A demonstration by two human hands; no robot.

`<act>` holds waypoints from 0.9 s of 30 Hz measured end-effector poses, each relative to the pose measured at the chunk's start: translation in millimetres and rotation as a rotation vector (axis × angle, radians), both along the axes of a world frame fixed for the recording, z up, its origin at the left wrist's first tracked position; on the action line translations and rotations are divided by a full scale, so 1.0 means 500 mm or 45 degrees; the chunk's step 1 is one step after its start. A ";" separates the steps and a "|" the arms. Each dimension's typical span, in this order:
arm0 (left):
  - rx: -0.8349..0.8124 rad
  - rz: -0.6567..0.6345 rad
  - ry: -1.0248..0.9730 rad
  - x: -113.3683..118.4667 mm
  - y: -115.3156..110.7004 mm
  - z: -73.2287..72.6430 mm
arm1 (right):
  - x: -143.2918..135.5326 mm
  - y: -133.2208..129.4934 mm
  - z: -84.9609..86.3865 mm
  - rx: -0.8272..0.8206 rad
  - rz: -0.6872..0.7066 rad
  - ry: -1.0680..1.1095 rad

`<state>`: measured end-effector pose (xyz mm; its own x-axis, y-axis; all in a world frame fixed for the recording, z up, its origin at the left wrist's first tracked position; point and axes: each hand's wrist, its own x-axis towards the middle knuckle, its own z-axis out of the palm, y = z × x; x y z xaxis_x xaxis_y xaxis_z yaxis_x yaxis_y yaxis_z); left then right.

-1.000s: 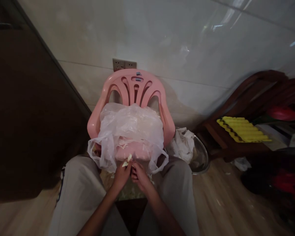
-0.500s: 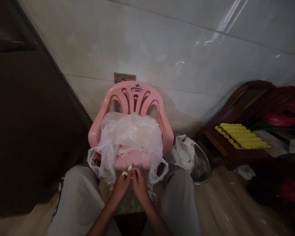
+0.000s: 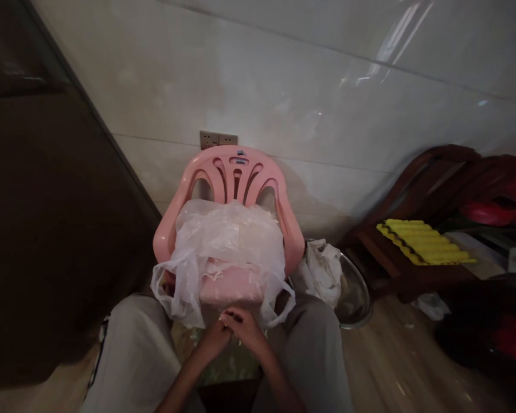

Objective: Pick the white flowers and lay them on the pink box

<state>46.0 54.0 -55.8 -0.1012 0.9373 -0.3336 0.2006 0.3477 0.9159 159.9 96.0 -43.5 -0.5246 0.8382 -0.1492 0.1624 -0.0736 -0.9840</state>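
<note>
My left hand (image 3: pixel 217 337) and my right hand (image 3: pixel 246 327) meet between my knees, just before the seat of a pink plastic chair (image 3: pixel 230 289). Both are closed, with the right fingers lying over the left fingertips. A tiny pale bit shows at the fingers, but what they pinch is mostly hidden. A thin white plastic bag (image 3: pixel 227 232) is spread over the seat, its handles hanging at both sides. Small whitish scraps (image 3: pixel 215 269) lie at the bag's near edge. Under my hands is a greenish, blurred surface (image 3: pixel 227 367).
Right of the chair stands a metal basin (image 3: pixel 363 295) holding a crumpled white bag (image 3: pixel 322 269). A yellow egg tray (image 3: pixel 423 242) lies on a dark wooden chair (image 3: pixel 382 252). A tiled wall (image 3: pixel 284 86) rises behind; a dark panel (image 3: pixel 55 229) stands left.
My hands have drawn slightly lower and closer together, the right fingers now over the left. The pale leaf-like pieces that stuck out from my left fingers no longer show. The view has tilted slightly up.
</note>
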 end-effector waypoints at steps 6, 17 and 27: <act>-0.066 -0.027 -0.081 0.001 0.002 0.019 | 0.002 0.010 -0.016 -0.031 -0.024 0.054; -0.066 -0.022 -0.032 0.005 0.004 0.026 | -0.002 0.011 -0.027 -0.076 -0.117 0.052; -0.040 0.044 0.034 0.004 0.007 0.002 | -0.004 0.016 -0.022 -0.067 -0.123 0.051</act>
<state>47.9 57.6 -54.8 -0.1424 0.9222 -0.3595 0.2126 0.3833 0.8988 158.1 103.8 -54.6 -0.4483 0.8766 -0.1749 0.1130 -0.1385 -0.9839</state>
